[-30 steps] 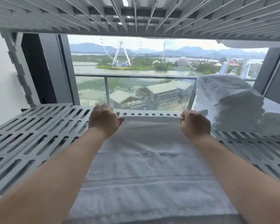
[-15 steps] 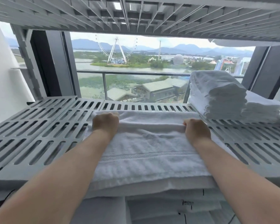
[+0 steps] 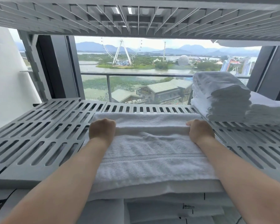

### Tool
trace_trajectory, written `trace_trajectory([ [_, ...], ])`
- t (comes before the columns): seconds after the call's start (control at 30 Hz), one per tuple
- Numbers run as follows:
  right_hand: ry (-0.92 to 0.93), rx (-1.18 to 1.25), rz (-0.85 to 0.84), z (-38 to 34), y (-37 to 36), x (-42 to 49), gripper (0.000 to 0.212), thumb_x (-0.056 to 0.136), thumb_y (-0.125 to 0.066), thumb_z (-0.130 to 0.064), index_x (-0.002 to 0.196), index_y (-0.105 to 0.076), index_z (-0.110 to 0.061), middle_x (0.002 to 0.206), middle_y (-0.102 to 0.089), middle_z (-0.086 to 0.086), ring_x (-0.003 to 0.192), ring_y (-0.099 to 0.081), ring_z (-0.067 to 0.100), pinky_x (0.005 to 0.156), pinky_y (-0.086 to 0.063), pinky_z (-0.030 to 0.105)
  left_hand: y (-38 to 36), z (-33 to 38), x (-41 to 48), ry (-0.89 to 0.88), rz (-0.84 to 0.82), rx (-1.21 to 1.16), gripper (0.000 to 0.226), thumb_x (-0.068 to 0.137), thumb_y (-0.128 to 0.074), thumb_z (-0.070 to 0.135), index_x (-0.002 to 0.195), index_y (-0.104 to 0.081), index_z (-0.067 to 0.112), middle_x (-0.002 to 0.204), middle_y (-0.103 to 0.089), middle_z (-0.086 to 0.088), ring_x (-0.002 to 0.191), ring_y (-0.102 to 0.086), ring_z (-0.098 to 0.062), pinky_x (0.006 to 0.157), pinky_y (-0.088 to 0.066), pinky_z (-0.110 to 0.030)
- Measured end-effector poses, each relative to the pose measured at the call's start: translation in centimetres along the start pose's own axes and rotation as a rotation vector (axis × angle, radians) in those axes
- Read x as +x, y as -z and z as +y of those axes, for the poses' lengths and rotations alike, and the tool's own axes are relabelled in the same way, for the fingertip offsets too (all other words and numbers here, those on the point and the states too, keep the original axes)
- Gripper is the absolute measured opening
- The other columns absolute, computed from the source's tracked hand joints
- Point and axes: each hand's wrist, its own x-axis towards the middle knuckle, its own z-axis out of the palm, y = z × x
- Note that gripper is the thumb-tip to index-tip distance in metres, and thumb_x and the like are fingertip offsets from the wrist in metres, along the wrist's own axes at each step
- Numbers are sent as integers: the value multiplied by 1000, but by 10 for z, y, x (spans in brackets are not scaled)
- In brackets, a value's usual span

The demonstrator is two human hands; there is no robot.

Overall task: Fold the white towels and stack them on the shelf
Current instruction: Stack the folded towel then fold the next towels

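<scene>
Where the grey slatted shelf (image 3: 39,135) spreads from edge to edge, it carries everything the task concerns, and a second slatted shelf (image 3: 136,18) of the same kind hangs close overhead. Behind it a wide window (image 3: 136,88) looks out on water, rooftops, a Ferris wheel (image 3: 120,52) and distant hills.

On the middle of the shelf lies the white towel (image 3: 152,152), spread flat with a woven band running across it. Its near edge hangs a little over the front lip of the shelf, and its far edge stops short of the back row of slots. At the right rear corner of the shelf stands a stack of folded towels (image 3: 220,97), with a lower pile (image 3: 268,110) touching it on the right. The spread towel reaches just beside the foot of that stack.

Below the front lip, more folded white linen (image 3: 103,212) sits on a lower level.

Both forearms reach forward over the spread towel. The left hand (image 3: 102,129) and right hand (image 3: 200,130) are set well apart, one at each side edge of the towel, and both are curled into fists round a raised fold of cloth that runs straight between them. The fingertips are hidden under the knuckles.

A small printed label (image 3: 189,206) shows on the linen below.
</scene>
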Motion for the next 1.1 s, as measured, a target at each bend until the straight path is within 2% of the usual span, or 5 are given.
trace_trajectory([
  [0.4, 108, 31, 164, 27, -4, 14, 35, 93, -50, 2, 110, -75, -16, 99, -75, 17, 96, -70, 35, 83, -57, 40, -24, -4, 1, -54, 287, -116, 13, 83, -71, 7, 70, -69, 8, 80, -60, -6, 69, -58, -21, 64, -56, -34],
  [0.73, 116, 156, 20, 13, 2, 7, 35, 82, -36, -20, 77, -71, -21, 82, -71, 11, 85, -68, 32, 65, -49, 33, -24, -1, 12, 29, 128, -162, 34, 88, -38, 24, 58, -55, 17, 79, -55, -1, 65, -49, -16, 52, -38, -25],
  [0.9, 328, 348, 47, -44, 3, 12, 40, 97, -48, -20, 134, -59, -14, 141, -58, 6, 127, -54, 25, 102, -48, 40, -4, 52, 32, 8, 152, -185, 31, 92, -35, 26, 70, -52, 11, 87, -56, -7, 64, -49, -17, 52, -44, -27],
  [1.03, 323, 314, -111, -83, -8, 29, 43, 101, -43, -27, 143, -50, -20, 151, -48, 5, 139, -42, 24, 111, -39, 47, -6, 87, 47, -132, -66, -371, 37, 99, -36, 32, 127, -57, 18, 128, -60, -8, 111, -58, -25, 93, -52, -42],
  [1.1, 327, 168, -272, -82, -19, 34, 52, 103, -37, -41, 153, -36, -28, 164, -27, 1, 151, -22, 21, 122, -22, 50, -19, 86, 47, -77, -298, -339, 56, 101, -26, 49, 154, -31, 31, 162, -30, -3, 149, -27, -27, 121, -18, -54],
])
